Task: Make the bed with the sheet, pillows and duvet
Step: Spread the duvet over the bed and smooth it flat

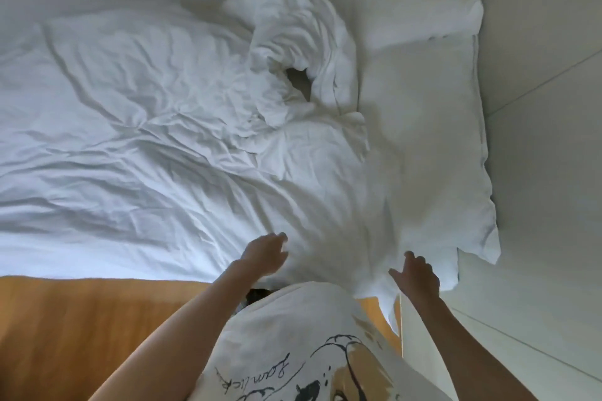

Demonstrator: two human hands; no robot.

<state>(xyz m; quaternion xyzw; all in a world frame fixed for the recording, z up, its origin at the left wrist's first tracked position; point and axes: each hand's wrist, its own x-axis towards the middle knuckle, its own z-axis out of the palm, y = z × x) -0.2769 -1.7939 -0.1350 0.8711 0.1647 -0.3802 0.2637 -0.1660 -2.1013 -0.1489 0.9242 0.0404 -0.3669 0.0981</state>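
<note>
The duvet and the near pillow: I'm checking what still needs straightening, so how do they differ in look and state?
The duvet is heavily creased, while the near pillow looks mostly smooth. The duvet has a bunched, rolled-up lump at its pillow end; the pillow lies flat. The left hand reaches over the duvet's near edge, whereas the right hand is at the pillow's near corner. Both are white.
</note>
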